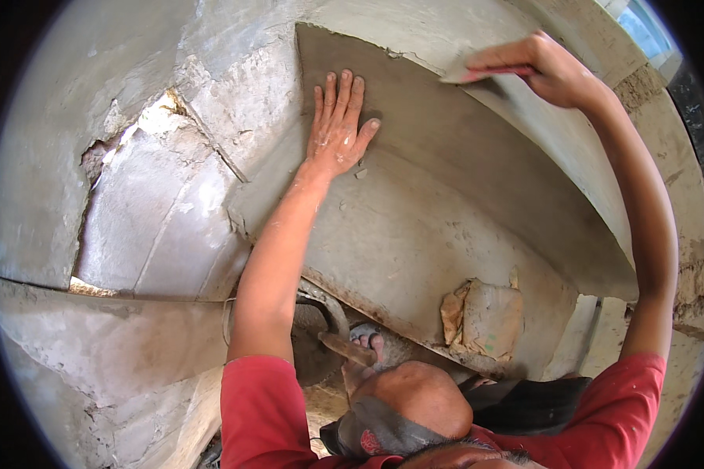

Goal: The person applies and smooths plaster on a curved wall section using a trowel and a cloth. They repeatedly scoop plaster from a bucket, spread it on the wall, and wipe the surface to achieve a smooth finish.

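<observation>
My left hand (339,129) lies flat against the grey plastered wall of a recess (477,133), fingers stretched upward and thumb out to the right. Pale plaster smears mark its back. Higher up and to the right, my right hand (554,72) is closed around a thin-bladed scraper (468,76) with a reddish handle. Its blade meets the curved upper edge of the recess. The hand and tool are somewhat blurred, so the blade's exact shape cannot be made out. Below both hands runs a smooth grey ledge (414,219).
A crumpled brown paper bag (489,319) sits on the ledge at the right. Below the ledge stands a dark bucket (309,356), a wooden handle (346,349) across it. Left of my arm, broken plaster surrounds a whitish panel (152,211). My knee and bare foot show below.
</observation>
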Demonstrator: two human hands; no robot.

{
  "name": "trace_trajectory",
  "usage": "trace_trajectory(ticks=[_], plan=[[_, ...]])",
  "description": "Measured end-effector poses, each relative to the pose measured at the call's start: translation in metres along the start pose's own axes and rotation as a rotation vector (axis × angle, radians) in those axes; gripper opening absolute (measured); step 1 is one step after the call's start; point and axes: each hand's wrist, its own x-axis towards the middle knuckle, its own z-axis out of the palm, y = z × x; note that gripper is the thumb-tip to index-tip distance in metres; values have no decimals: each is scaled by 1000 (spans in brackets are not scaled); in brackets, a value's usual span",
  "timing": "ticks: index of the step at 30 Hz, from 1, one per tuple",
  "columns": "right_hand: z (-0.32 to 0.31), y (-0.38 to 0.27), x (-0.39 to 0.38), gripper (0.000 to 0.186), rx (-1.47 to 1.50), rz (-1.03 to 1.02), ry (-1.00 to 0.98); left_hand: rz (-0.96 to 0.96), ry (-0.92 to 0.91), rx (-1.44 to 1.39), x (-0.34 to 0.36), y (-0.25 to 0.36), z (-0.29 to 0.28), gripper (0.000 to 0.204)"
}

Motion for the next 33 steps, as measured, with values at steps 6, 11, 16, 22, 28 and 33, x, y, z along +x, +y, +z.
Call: trace_trajectory(ticks=[6,11,16,22,28,33], plan=[[-13,-11,-52,67,-7,133,23,6,46,5,0,4,0,85],[29,2,21,77,-98,-94,294,92,-59,96,1,10,-7,81],[51,35,35,85,-121,-270,195,84,-26,64,-1,11,-9,80],[8,45,-38,82,-233,136,83,98,-15,77,0,8,-3,81],[-2,22,46,69,-27,-53,224,96,-24,66,0,9,-6,80],[-10,5,85,74,-32,-84,-37,88,-42,63,0,10,-9,79]])
